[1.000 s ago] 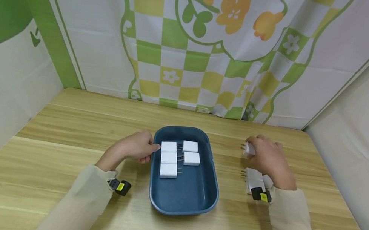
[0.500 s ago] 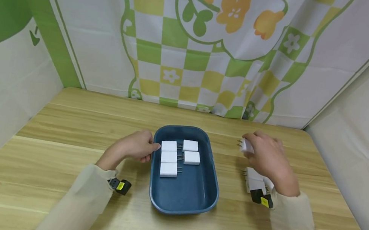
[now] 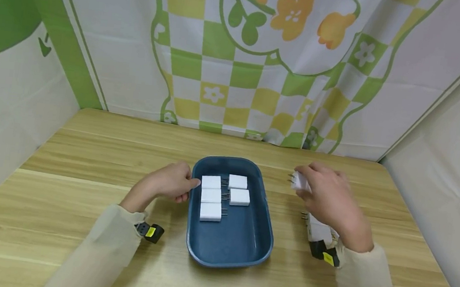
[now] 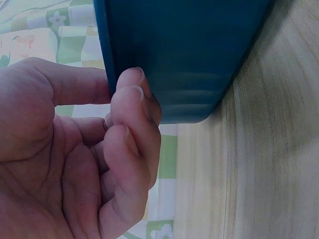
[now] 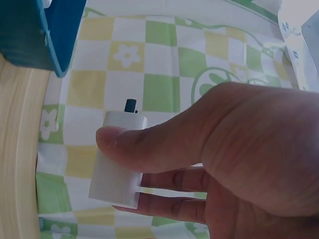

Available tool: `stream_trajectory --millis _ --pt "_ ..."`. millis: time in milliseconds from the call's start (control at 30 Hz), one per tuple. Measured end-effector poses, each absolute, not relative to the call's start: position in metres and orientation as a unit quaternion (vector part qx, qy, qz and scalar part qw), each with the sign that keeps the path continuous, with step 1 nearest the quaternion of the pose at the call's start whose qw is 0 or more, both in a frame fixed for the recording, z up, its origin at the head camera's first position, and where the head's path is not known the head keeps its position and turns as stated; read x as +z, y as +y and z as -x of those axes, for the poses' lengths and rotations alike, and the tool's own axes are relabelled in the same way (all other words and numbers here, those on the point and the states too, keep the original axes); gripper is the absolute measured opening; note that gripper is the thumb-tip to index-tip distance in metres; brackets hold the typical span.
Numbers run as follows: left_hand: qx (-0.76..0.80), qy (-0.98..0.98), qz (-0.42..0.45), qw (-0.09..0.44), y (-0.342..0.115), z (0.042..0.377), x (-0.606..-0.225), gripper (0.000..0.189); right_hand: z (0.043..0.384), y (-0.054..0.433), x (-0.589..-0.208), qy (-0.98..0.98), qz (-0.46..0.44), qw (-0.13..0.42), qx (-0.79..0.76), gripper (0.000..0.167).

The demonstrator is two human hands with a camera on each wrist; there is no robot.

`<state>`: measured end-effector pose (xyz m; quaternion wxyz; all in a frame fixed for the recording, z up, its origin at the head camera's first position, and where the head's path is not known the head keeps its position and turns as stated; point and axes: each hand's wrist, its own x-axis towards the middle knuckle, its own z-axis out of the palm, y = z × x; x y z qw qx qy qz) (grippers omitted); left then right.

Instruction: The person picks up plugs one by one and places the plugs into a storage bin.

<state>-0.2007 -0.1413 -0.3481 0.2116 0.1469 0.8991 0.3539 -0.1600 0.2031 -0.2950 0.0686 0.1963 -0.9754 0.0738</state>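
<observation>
My left hand pinches the left rim of a blue plastic tray, thumb over the edge and curled fingers against the outer wall, as the left wrist view shows. Inside the tray lie several white charger plugs in two columns, their metal prongs facing each other. To the right of the tray, my right hand holds another white charger plug between thumb and fingers, prongs pointing left toward the tray. Below that hand, more white charger plugs sit on the table, partly hidden by the wrist.
The wooden table spans the whole work area. A checkered curtain hangs along its back edge, and white fabric walls stand at both sides. Each wrist carries a small black camera.
My right hand has lifted the charger plug and moved a little left toward the tray. The left hand and the tray stay in place.
</observation>
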Motion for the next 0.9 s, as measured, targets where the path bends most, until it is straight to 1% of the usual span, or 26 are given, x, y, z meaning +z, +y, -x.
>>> stream_trajectory --millis 333,900 --pt "0.353 0.899 -0.147 0.213 -0.141 0.201 -0.348 0.044 0.153 0.187 -0.297 -0.967 -0.227 0.095 0.059 0.043" --pt "0.353 0.899 -0.147 0.214 -0.141 0.2 -0.347 0.044 0.145 0.165 -0.299 -0.955 -0.265 0.113 0.068 0.044"
